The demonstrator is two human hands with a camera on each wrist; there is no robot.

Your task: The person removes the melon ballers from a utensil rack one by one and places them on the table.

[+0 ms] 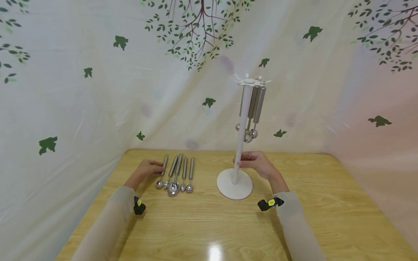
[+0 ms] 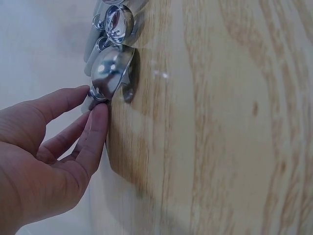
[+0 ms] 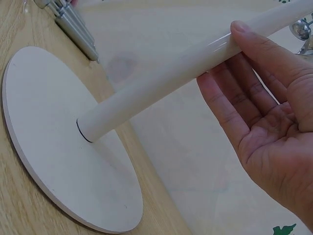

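At the left of the table, my left hand [image 1: 147, 169] has thumb and fingertips on either side of the neck of the leftmost steel scoop [image 2: 110, 71], pinching it below its round bowl. Several more steel scoops [image 1: 173, 188] lie side by side to its right, handles pointing away from me; the middle one has the largest bowl. My right hand [image 1: 259, 165] grips the pole of a white utensil stand [image 1: 240, 145], thumb in front and fingers behind. From the hooked top of the stand hang several steel scoops [image 1: 259, 105], bowls down.
The stand's round white base [image 3: 54, 147] sits flat on the wooden table [image 1: 202, 224], right of the scoop row. A pale curtain [image 1: 183, 108] with leaf prints hangs behind the table's far edge. Both wrists carry small black cameras.
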